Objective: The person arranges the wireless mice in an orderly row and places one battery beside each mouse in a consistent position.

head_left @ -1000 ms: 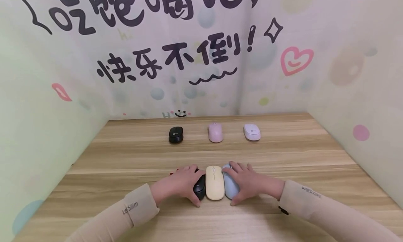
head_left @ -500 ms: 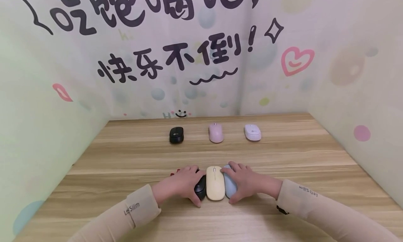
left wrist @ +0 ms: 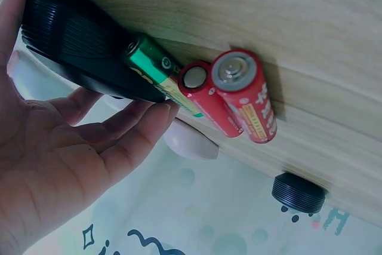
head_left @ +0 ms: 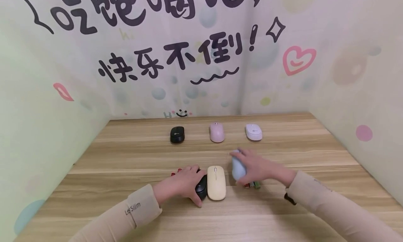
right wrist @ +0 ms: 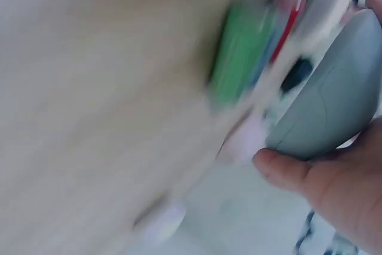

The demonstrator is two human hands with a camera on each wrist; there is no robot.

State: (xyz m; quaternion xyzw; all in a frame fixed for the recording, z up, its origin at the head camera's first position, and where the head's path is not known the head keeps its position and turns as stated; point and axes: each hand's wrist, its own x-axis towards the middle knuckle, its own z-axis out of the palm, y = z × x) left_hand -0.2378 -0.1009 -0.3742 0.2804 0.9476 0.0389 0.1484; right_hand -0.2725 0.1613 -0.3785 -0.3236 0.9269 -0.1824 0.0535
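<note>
Three mice (head_left: 217, 132) lie across the tabletop's (head_left: 126, 152) back. In front, the middle mouse (head_left: 216, 184) lies between the left mouse (head_left: 202, 188), in the left hand (head_left: 185, 182) beside three batteries (left wrist: 218, 108), and the right mouse (head_left: 238, 170), in the right hand (head_left: 259, 166) near other batteries (right wrist: 242, 55).

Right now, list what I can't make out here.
Head: top of the near black mouse, partly behind the left hand.
Head: upper lettering, cut off by the top edge.
Right wrist: what the green thing is, blurred; in the head view, small and partly behind the right hand.

Beige sleeves (head_left: 121, 217) with dark lettering (head_left: 133, 208)
</note>
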